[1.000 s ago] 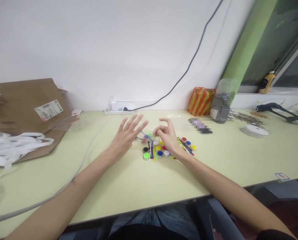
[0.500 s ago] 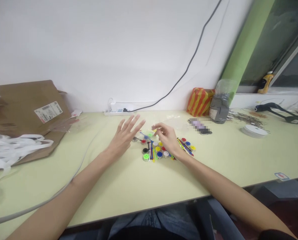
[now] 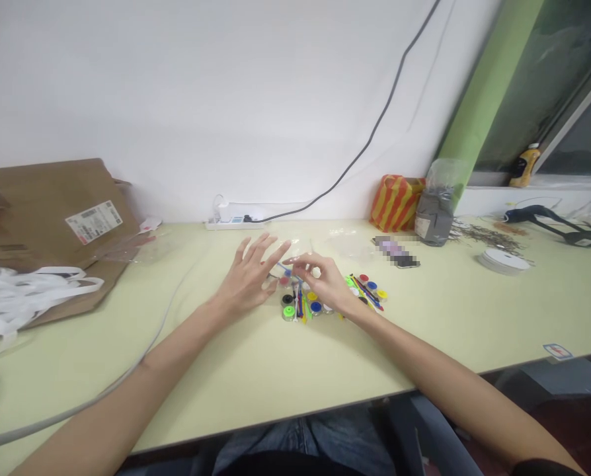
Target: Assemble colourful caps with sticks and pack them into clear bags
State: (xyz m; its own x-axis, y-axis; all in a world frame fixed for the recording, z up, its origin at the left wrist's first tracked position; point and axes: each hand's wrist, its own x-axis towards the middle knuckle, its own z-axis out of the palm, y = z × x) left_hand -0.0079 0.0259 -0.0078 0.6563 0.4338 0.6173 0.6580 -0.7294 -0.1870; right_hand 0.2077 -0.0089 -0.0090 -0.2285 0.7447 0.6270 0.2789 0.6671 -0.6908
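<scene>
On the near side of the power strip (image 3: pixel 235 223), I inspected a pale table (image 3: pixel 226 383). Left of the strip stood brown cardboard (image 3: pixel 42 211). Directly before the strip, the left hand (image 3: pixel 248 274) had its fingers spread, with nothing visibly gripped; before it and rightward, the right hand (image 3: pixel 325 284) was curled, and whether it pinched anything I could not determine. That hand had just shifted toward the left one; I judged this concentrated the work on one spot. Before the strip and rightward, partly hidden, sat round pieces (image 3: pixel 316 308) with coloured tops and, among them, slim coloured sticks (image 3: pixel 300 304).
</scene>
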